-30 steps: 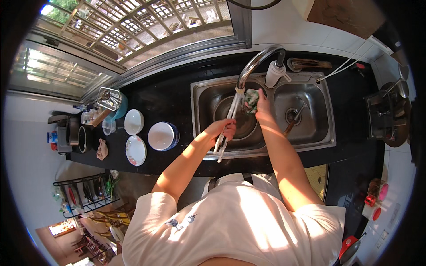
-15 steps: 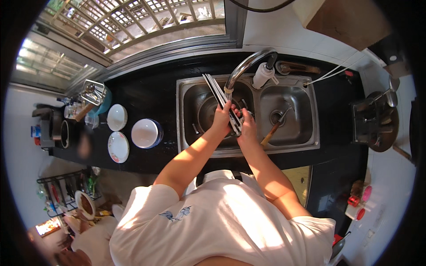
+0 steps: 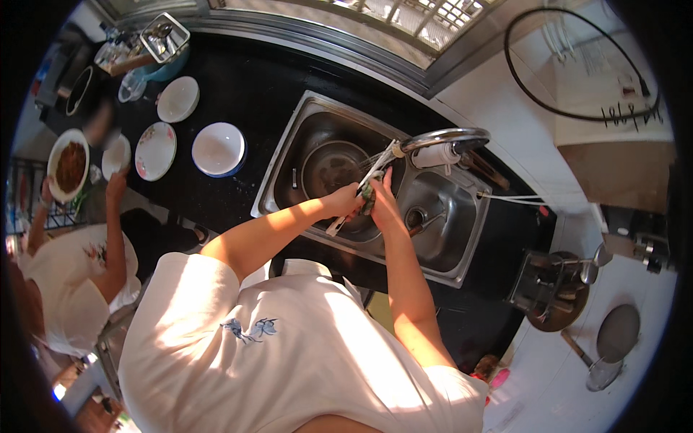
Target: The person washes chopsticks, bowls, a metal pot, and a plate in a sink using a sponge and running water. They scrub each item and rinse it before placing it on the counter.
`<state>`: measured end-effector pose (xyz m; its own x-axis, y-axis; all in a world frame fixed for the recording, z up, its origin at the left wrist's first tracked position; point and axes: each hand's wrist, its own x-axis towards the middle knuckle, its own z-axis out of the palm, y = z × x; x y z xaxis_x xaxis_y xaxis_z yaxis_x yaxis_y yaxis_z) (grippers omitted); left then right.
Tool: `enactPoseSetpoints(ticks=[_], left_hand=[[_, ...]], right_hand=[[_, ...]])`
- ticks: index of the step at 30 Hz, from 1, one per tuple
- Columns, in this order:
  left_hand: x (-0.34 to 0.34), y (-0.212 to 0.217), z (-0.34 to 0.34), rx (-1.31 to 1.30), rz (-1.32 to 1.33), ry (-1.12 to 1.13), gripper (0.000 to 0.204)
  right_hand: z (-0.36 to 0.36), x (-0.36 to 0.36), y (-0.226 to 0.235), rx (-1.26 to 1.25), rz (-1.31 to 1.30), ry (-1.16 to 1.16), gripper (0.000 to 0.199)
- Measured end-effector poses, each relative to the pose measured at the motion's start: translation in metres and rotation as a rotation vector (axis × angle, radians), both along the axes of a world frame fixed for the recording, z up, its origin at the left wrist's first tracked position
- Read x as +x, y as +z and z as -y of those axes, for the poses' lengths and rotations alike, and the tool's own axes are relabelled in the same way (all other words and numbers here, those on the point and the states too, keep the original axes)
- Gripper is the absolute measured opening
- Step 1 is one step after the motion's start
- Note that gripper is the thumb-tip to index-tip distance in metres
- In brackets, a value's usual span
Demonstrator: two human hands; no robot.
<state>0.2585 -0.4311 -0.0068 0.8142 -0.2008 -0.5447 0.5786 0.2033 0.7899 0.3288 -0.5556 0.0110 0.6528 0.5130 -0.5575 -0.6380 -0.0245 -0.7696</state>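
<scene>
Over the left basin of the steel sink (image 3: 278,189), my left hand (image 3: 345,200) is closed round a bundle of pale chopsticks (image 3: 336,227). Their upper ends lean to the right, under the mouth of the curved faucet (image 3: 447,136). My right hand (image 3: 386,203) presses against the bundle from the right, fingers bent round a crumpled greenish cloth (image 3: 367,195). Part of the cloth and the middle of the chopsticks are hidden by my fingers. Below, in the basin, lies a round metal pan (image 3: 328,172), with thin streaks of water beside the chopsticks.
Left of the sink stand a stack of bowls (image 3: 218,148), a flowered plate (image 3: 155,151) and a white bowl (image 3: 178,99). At far left another person (image 3: 79,270) holds a plate of food (image 3: 70,164) and a small bowl (image 3: 115,156). A utensil rack (image 3: 538,285) stands right.
My view has turned, bringing the other person with the food plate into sight. The chopsticks have swung from leaning left to leaning right. The greenish cloth now shows at my right fingers.
</scene>
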Motion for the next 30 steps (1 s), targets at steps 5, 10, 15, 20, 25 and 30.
enactPoseSetpoints(ticks=[5,10,15,20,25,30], left_hand=[[-0.009,-0.005,-0.006,-0.124,-0.009,0.122,0.010],[-0.016,-0.006,-0.014,-0.358,-0.035,0.262,0.012],[-0.026,-0.011,-0.022,-0.377,-0.043,0.297,0.011],[-0.030,-0.011,-0.021,-0.347,-0.103,0.308,0.011],[-0.030,-0.024,-0.015,-0.333,-0.133,0.236,0.010],[-0.034,-0.025,-0.014,-0.348,-0.127,0.226,0.010]], right_hand=[[-0.022,0.012,0.001,-0.237,0.185,-0.108,0.059],[-0.014,0.024,-0.014,-0.524,0.674,-0.279,0.037],[-0.010,0.022,0.024,-0.554,1.029,-0.170,0.034],[-0.009,0.031,0.039,-0.495,0.818,-0.076,0.029],[-0.007,0.036,0.043,-0.243,0.704,0.043,0.035],[-0.012,0.027,0.055,-0.240,0.614,0.071,0.036]])
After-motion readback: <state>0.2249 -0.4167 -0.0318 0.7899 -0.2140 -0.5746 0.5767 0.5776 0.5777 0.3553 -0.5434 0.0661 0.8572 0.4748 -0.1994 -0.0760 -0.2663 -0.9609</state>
